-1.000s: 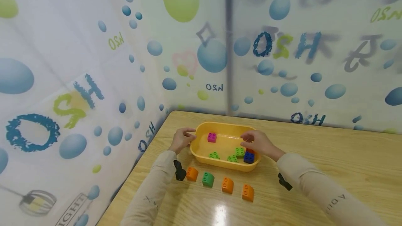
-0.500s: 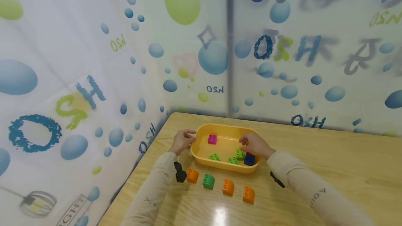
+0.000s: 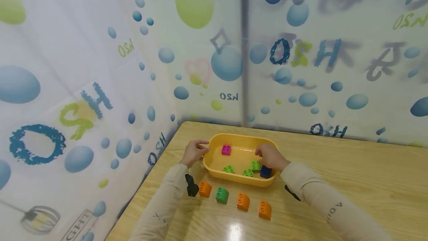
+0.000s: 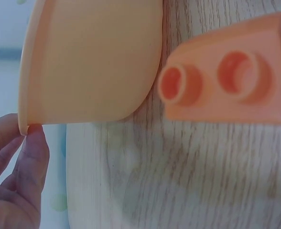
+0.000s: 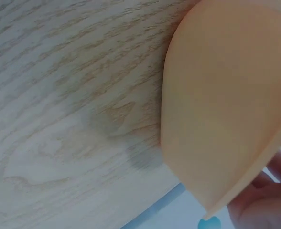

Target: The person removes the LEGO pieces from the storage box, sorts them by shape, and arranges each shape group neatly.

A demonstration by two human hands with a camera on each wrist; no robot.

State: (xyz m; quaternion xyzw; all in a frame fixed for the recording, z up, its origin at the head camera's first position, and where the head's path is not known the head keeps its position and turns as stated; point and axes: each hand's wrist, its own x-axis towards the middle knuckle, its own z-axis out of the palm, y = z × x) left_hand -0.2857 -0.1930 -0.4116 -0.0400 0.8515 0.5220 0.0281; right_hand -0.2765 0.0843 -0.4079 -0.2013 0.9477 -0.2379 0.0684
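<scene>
On the table, a yellow plastic tub [image 3: 234, 179] has its left rim pinched between the thumb and fingers of my left hand [image 3: 195, 153], plain in the left wrist view [image 4: 23, 174]. My right hand [image 3: 271, 156] reaches over the tub's right end, fingers bent down inside. Its fingertips are hidden, so any hold on a brick cannot be made out; the right wrist view shows only part of that hand [image 5: 262, 200] behind the tub wall. Close under it lie a dark blue brick [image 3: 265, 172] and light green bricks [image 3: 255, 166]. A pink brick [image 3: 226, 150] sits further left inside.
In front of the tub stands a row of curved-top bricks: orange [image 3: 205, 189], green [image 3: 222, 195], orange [image 3: 243, 201] and orange [image 3: 265, 210]. A printed curtain [image 3: 214, 99] borders the wooden table [image 3: 351, 174] at the back and left.
My right hand has moved left and down into the tub, covering the red brick seen earlier beside the blue one. My left hand stays at the rim.
</scene>
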